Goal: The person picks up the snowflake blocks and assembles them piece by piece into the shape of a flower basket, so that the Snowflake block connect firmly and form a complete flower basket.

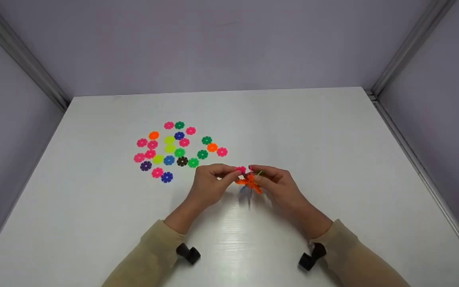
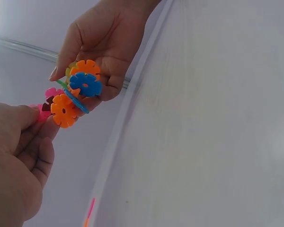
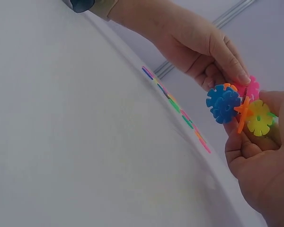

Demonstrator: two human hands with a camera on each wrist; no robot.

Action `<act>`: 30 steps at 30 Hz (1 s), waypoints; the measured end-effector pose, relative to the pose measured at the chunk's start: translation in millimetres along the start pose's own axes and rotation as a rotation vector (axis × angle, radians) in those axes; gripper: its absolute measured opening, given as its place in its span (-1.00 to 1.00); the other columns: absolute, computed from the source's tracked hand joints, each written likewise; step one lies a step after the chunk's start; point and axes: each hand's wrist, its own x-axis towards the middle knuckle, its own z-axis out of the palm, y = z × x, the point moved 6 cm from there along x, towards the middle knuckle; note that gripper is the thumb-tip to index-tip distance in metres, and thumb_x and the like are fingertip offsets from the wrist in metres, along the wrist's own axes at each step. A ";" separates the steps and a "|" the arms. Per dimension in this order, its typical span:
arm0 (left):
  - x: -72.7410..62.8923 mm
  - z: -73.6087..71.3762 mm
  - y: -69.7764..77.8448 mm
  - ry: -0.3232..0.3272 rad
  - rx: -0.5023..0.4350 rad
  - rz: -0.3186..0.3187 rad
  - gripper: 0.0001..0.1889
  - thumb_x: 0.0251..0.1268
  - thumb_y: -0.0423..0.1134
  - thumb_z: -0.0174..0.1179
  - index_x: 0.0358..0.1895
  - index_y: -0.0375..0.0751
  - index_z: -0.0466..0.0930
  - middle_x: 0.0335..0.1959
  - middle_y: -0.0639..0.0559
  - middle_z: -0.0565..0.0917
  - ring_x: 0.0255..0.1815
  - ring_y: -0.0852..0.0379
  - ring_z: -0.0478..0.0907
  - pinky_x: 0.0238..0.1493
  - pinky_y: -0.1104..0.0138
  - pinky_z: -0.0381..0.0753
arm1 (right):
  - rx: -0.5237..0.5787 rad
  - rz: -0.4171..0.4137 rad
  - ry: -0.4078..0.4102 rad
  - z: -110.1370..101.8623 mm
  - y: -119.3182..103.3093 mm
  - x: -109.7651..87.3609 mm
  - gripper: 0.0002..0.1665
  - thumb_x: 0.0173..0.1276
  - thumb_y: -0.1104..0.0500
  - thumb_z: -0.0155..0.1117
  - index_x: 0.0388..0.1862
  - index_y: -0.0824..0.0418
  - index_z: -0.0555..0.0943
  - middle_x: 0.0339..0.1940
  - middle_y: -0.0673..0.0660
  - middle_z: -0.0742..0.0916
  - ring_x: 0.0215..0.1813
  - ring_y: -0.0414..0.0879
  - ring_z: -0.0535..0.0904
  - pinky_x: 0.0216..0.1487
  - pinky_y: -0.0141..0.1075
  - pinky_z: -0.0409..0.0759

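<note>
Pinched between thumb and fingers of my left hand (image 1: 209, 185) is a pink notched plastic disc (image 1: 240, 170), held at the left side of a joined cluster of discs (image 1: 250, 181). My right hand (image 1: 283, 189) grips that cluster from the other side, above the table. Orange discs (image 2: 64, 111) and blue discs (image 2: 85, 84) of the cluster show in the left wrist view. A yellow disc (image 3: 259, 118) near the right fingers appears in the right wrist view. Fingers partly hide the brown and green pieces, and whether the pink disc is slotted in I cannot tell.
Several loose notched discs (image 1: 179, 152) in pink, green, yellow, orange, blue and black lie flat on the white table (image 1: 333, 159), left of the hands. Grey walls (image 1: 221, 48) enclose the back and sides. A black device (image 1: 312, 257) sits at each wrist.
</note>
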 end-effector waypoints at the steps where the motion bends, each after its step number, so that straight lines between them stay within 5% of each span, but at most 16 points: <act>1: -0.1 0.5 -0.2 0.001 -0.002 -0.001 -0.85 0.45 -0.20 0.42 -0.06 -0.15 0.89 -0.22 0.13 0.86 -0.24 0.18 0.78 -0.17 0.27 0.79 | -0.012 -0.002 0.001 -0.8 0.0 -0.1 -0.53 0.62 0.18 0.29 0.39 0.36 0.61 0.20 0.27 0.77 0.23 0.14 0.70 0.30 -0.16 0.64; 12: 5.1 -0.5 -3.8 0.015 0.002 -0.050 -0.82 0.44 -0.16 0.44 -0.01 -0.11 0.87 -0.17 0.13 0.85 -0.19 0.14 0.75 -0.12 0.24 0.78 | 0.025 0.077 0.020 -2.4 4.3 1.7 -0.45 0.60 0.27 0.23 0.49 0.39 0.48 0.23 0.26 0.71 0.22 0.11 0.66 0.28 -0.21 0.65; 17: 7.8 -14.1 -4.5 0.016 0.043 -0.055 -0.75 0.42 -0.15 0.46 0.08 -0.10 0.83 -0.09 0.16 0.83 -0.11 0.15 0.72 -0.04 0.21 0.76 | 0.015 0.111 0.066 -3.9 7.6 4.0 -0.49 0.61 0.21 0.24 0.46 0.33 0.53 0.16 0.26 0.72 0.15 0.09 0.66 0.24 -0.22 0.67; 20: 9.8 -37.2 -4.1 0.045 0.070 -0.082 -0.74 0.43 -0.14 0.44 0.09 -0.11 0.83 -0.07 0.15 0.83 -0.07 0.14 0.72 -0.04 0.26 0.74 | 0.019 0.123 0.075 -3.1 10.4 5.4 -0.46 0.60 0.20 0.26 0.47 0.36 0.51 0.14 0.25 0.72 0.14 0.08 0.67 0.22 -0.20 0.69; 25: 11.5 -95.6 -11.3 0.090 0.092 -0.166 -0.73 0.44 -0.15 0.44 0.11 -0.11 0.82 -0.04 0.07 0.82 -0.02 0.00 0.75 -0.05 0.36 0.73 | 0.049 0.139 0.079 -2.1 12.1 5.0 -0.43 0.59 0.22 0.27 0.48 0.39 0.48 0.16 0.27 0.71 0.14 0.08 0.68 0.20 -0.19 0.70; 30: 6.1 -149.4 -30.9 0.039 0.183 -0.259 -0.72 0.47 -0.17 0.41 0.13 -0.16 0.80 -0.02 0.02 0.81 0.02 -0.08 0.74 -0.05 0.39 0.72 | 0.038 0.129 0.072 -2.0 11.7 4.2 -0.43 0.58 0.22 0.27 0.48 0.39 0.49 0.18 0.25 0.70 0.10 0.07 0.67 0.15 -0.26 0.70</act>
